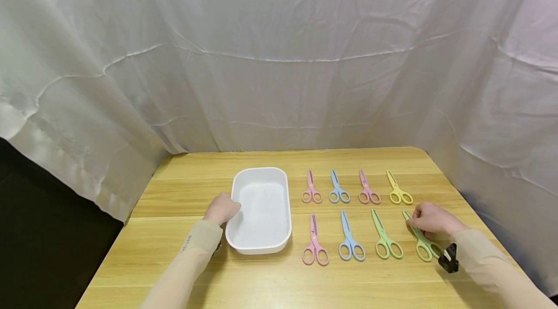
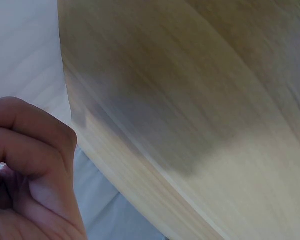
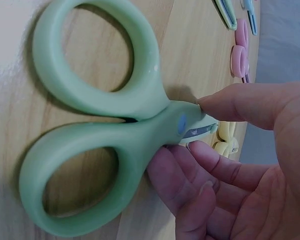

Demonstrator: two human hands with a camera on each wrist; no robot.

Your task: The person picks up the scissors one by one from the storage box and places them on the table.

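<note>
My left hand (image 1: 222,208) grips the left rim of a white plastic tub (image 1: 261,212), its thumb over the edge. In the left wrist view the fingers (image 2: 35,135) are curled, and the tub is out of sight. At the right end of the front row, my right hand (image 1: 435,219) pinches green scissors (image 1: 421,238) near the pivot. The right wrist view shows the thumb on one edge of these scissors (image 3: 162,130) and fingers at the other edge. Their loops point towards the wrist camera; the fingers partly hide the blades.
In the front row lie pink scissors (image 1: 314,236), blue scissors (image 1: 347,236) and other green scissors (image 1: 382,236). Behind them are pink (image 1: 311,186), blue (image 1: 336,187), more pink (image 1: 365,187) and yellow scissors (image 1: 395,187). A pale curtain (image 1: 279,81) hangs behind the wooden table (image 1: 192,183).
</note>
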